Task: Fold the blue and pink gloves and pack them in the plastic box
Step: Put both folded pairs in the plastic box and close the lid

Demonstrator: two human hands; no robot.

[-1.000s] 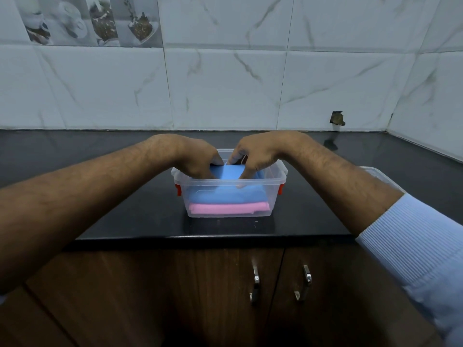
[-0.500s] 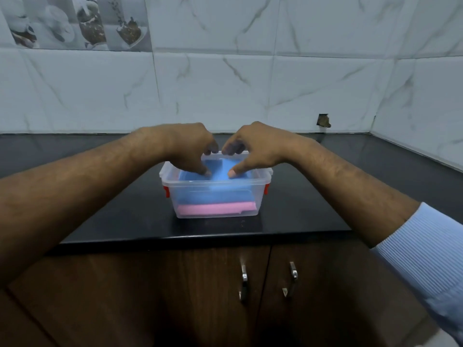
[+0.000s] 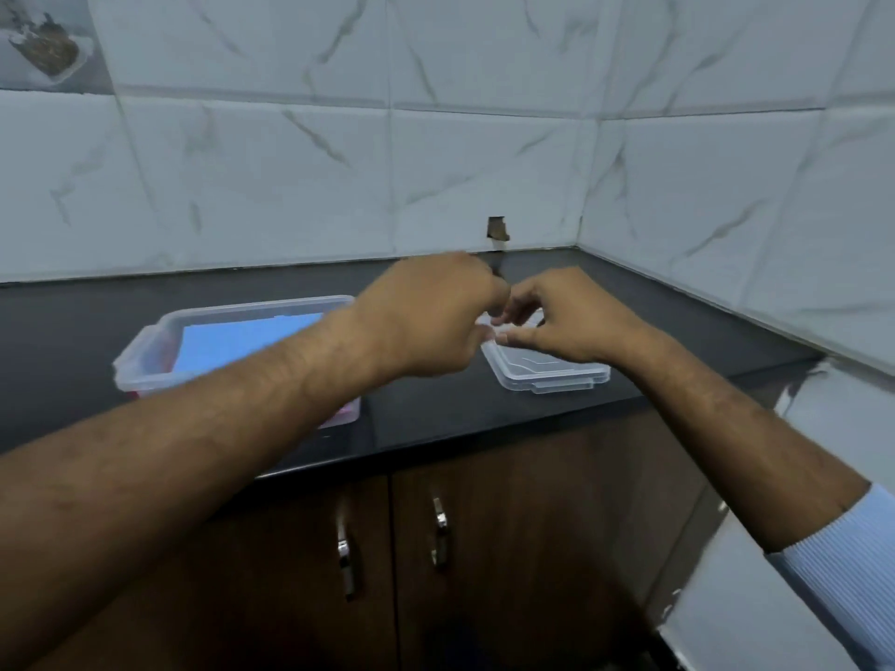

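At the far left, high on the wall, one tile has a picture on it, but it is too blurry to make out. The rest of the wall is white tiles with thin grey lines.

Below it is a black table. On the left part of the table sits the plastic box. It is see-through and its top is open. The blue glove lies folded flat inside it, near the top. A tiny bit of the pink glove peeks out low at the box's front right corner, under the arm.

The left arm reaches across the front of the box and hides part of it. The left hand is past the box, to its right. Its fingers are curled in, but the back of the hand faces the camera, so it is not clear if its grip holds anything.

Right next to it is the right hand. Its fingers are bent down and its grip pinches the far left corner of the clear lid. The lid lies on the table, well apart from the box, near the front edge.

Behind the hands there is a small dark hole in the wall. The right arm has a light blue sleeve.

Under the table are brown cupboard doors with two shiny handles.
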